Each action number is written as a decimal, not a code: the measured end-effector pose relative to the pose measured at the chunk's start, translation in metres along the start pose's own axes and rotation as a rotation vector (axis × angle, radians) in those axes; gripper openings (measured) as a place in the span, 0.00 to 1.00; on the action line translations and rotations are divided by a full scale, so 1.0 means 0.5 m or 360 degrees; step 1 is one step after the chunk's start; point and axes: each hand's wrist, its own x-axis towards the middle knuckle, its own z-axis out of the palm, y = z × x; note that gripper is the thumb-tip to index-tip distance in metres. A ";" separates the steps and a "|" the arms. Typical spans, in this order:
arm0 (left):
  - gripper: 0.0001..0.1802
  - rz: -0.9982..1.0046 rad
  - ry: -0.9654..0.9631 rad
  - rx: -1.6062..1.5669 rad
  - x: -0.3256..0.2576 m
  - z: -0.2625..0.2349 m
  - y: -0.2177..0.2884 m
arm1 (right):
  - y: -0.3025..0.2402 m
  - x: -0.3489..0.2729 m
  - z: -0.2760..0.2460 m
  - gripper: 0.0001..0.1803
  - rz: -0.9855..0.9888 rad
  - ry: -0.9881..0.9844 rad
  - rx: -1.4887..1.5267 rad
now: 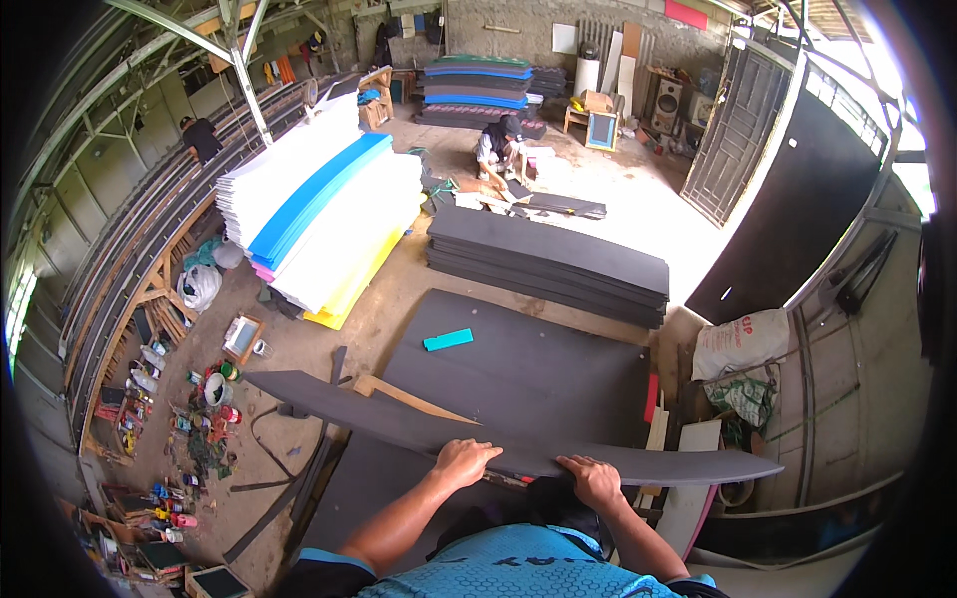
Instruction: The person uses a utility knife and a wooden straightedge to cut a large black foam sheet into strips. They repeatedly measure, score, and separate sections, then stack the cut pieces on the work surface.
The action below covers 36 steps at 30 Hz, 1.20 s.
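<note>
A long dark grey foam sheet (399,417) stretches across in front of my body, its pointed ends reaching out to both sides. My left hand (467,462) grips its near edge left of the middle, fingers closed over it. Farther right on the same edge, my right hand (594,480) is also closed on the sheet. Beyond it lies a dark flat sheet (538,369) on the work surface, with a teal rectangular block (448,340) on top. A brown wooden strip (424,399) shows partly from behind the held sheet.
Past the work surface sits a stack of dark foam sheets (548,254). White, blue and yellow sheets (339,219) are piled at left. Paint cans and bottles (209,419) crowd the left floor. A person (501,149) crouches at the back. A white sack (740,344) stands at right.
</note>
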 end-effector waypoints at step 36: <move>0.28 -0.0224 0.0162 -0.0162 0.910 -0.205 -0.275 | 0.628 0.845 -0.169 0.31 0.0032 -0.0030 0.0206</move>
